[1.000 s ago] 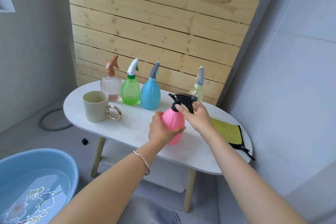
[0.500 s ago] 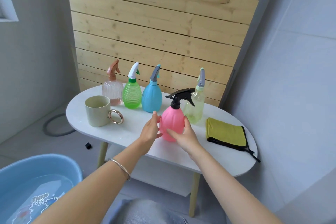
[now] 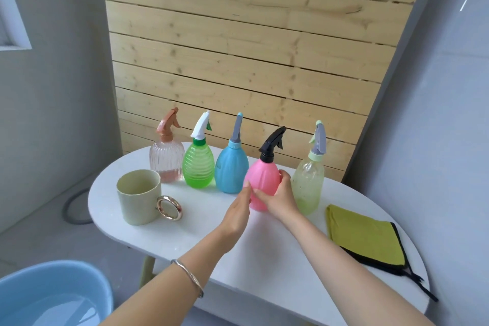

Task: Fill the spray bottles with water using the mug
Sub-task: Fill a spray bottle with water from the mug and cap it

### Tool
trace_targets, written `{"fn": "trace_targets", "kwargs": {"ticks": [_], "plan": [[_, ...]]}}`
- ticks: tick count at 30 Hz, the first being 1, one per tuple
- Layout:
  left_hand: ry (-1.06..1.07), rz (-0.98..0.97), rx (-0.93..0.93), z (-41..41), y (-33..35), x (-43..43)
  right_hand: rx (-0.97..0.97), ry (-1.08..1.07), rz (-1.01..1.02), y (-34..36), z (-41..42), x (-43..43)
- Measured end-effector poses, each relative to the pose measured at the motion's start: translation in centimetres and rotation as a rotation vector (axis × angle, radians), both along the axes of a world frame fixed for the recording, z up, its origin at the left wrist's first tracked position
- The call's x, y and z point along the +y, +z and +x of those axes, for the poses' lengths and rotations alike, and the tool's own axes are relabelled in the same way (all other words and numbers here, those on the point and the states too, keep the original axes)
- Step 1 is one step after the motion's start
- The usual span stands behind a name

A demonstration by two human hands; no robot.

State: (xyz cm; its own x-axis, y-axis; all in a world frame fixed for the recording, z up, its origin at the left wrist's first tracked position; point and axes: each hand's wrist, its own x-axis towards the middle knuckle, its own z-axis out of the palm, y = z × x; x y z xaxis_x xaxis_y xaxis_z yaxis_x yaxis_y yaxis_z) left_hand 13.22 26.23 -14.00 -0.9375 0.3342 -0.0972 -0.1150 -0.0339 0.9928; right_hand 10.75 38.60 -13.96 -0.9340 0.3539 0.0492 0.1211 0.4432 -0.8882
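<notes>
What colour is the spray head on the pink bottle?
Black, clear in the head view: spray head on the pink bottle.

The blue basin [image 3: 50, 296] runs off the bottom-left corner, and the right hand [image 3: 280, 197] masks the pink bottle [image 3: 260, 180] base (perhaps resting on the table); both forearms leave the frame.

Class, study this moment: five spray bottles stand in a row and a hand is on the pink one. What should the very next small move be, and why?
Probably let go of the pink bottle and reach for the mug. The bottle stands upright in line with its black sprayer on, the right hand wraps it, the left hand is open beside it, and the pale yellow-green bottle next to it looks unfilled.
</notes>
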Motion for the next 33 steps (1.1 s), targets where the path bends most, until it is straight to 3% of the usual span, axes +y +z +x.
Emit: {"fn": "trace_targets", "kwargs": {"ticks": [6,9,12,15,23,33], "plan": [[-0.023,0.041,0.028,-1.0,-0.7,1.4,0.030,-0.018,-0.024,-0.2,-2.3,1.1],[0.084,0.014,0.101,-1.6,-1.1,1.3,0.039,-0.043,0.019,-0.3,-2.9,1.0],[0.322,-0.160,0.310,-3.1,-0.6,0.4,0.035,-0.014,0.007,-0.8,-3.0,1.0],[0.387,-0.403,0.483,-6.2,0.2,-0.2,0.033,-0.009,0.002,-1.2,-3.3,1.2],[0.405,-0.612,0.449,-11.4,1.4,-0.2,0.072,0.028,0.017,-1.3,-4.3,1.7],[0.179,-0.603,0.455,-13.1,2.6,-2.3,0.080,0.068,0.009,-0.9,-4.8,2.6]]}}
